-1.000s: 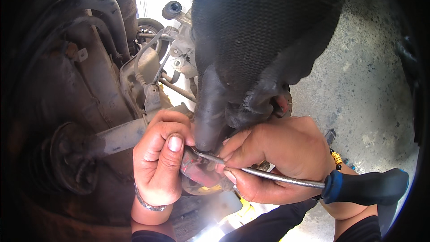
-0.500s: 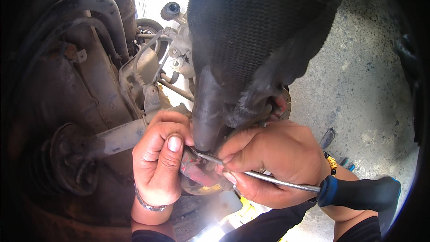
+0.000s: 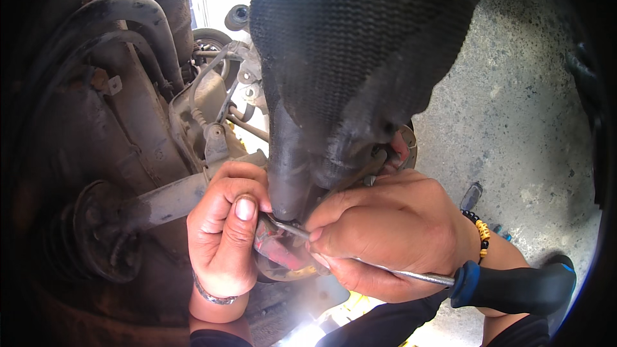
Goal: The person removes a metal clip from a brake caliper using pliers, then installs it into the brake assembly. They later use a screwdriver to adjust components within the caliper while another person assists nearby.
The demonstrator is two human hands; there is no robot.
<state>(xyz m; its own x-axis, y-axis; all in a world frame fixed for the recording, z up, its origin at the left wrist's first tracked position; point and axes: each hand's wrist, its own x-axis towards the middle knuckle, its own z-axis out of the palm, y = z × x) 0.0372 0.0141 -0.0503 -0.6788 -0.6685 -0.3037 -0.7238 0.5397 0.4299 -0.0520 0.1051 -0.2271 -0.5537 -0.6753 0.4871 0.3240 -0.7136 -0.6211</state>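
My left hand [image 3: 226,234] is closed, its thumb pressed against the curled fingers by the lower end of a large black mesh-textured form [image 3: 360,45]. What lies inside that pinch is hidden. My right hand [image 3: 392,234] grips the thin metal shaft of a screwdriver [image 3: 517,288], whose black handle with a blue collar points to the right. Its shaft runs under my fingers, and the tip reaches the left fingertips, where its end is hard to see. A reddish part [image 3: 279,252] shows just below the shaft, between both hands.
To the left are a grey axle shaft [image 3: 172,199] with a dark round boot [image 3: 106,231] and thick curved hoses [image 3: 144,9]. Metal linkage arms [image 3: 215,138] sit behind my left hand. Speckled concrete floor [image 3: 514,109] spreads on the right, with a dark object [image 3: 471,196] lying on it.
The black form sits slightly farther left in view. My right hand has turned a little, and the handle's far end points less downward. Both hands keep their grips.
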